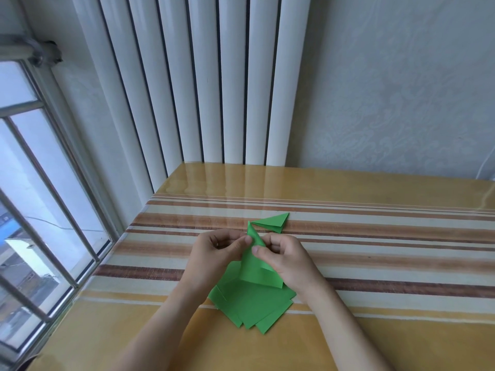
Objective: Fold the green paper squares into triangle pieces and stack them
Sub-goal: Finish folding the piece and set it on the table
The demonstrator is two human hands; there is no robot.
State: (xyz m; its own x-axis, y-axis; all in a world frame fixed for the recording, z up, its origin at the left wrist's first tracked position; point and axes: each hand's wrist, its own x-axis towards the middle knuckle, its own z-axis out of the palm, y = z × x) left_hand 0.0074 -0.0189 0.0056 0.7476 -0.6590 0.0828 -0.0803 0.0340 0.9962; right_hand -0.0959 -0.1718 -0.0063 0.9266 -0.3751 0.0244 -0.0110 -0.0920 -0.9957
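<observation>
That half-folded green sheet, held up just above the loose pile of squares, looks feather-light and floppy, so both the left hand and right hand have fingers pinching its narrow top, where I'd grip too.

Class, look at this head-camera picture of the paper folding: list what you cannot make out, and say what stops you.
- How many flat green squares lie in the pile: they overlap, and the held sheet and both wrists cover part.
- How many folded triangles are stacked: too small, layers merge.
- The fold being made: the fingers of the left hand and right hand hide it.
- The table's near and right edges: cut off by the frame.
</observation>
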